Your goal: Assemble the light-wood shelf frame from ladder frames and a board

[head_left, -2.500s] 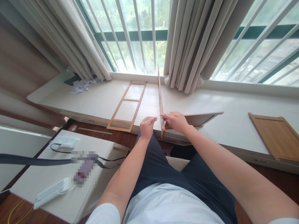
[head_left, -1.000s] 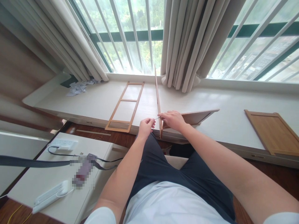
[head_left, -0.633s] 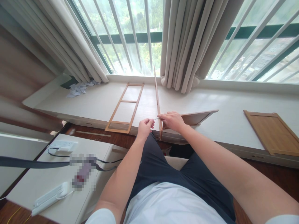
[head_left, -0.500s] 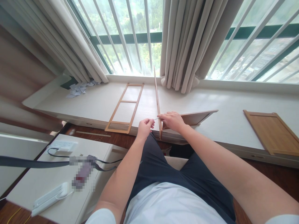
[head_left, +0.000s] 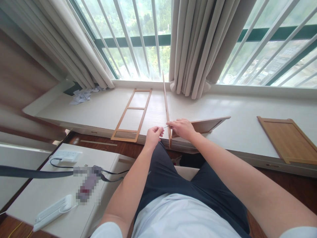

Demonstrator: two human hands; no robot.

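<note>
The upright wooden panel (head_left: 166, 109) stands on its long edge on the pale window-side surface (head_left: 237, 132), running from the near edge away toward the curtains. The right hand (head_left: 182, 128) is closed around its near end, right where a second wooden panel (head_left: 210, 124) meets it at a right angle and lies off to the right. The left hand (head_left: 153, 136) sits just left of that joint, its fingers pinched shut on a thin metal tool (head_left: 165, 126), a slim key or driver by the look of it, whose tip reaches the panel's face.

The panel looks light, stiff and thin, so it would tip easily; gripping it low, near the corner joint, seems the steadiest hold, as the right hand does. The little tool is slender and likely slippery, best held between fingertip and thumb.

Further left a ladder-like wooden frame (head_left: 132, 114) lies flat, with crumpled paper (head_left: 83, 95) beyond it. A flat wooden board (head_left: 288, 140) rests far right. Near left, a white power strip (head_left: 65, 155) sits on a side table.

Compared with a couple of seconds back, both hands sit in nearly the same spots; only the view has shifted slightly.
</note>
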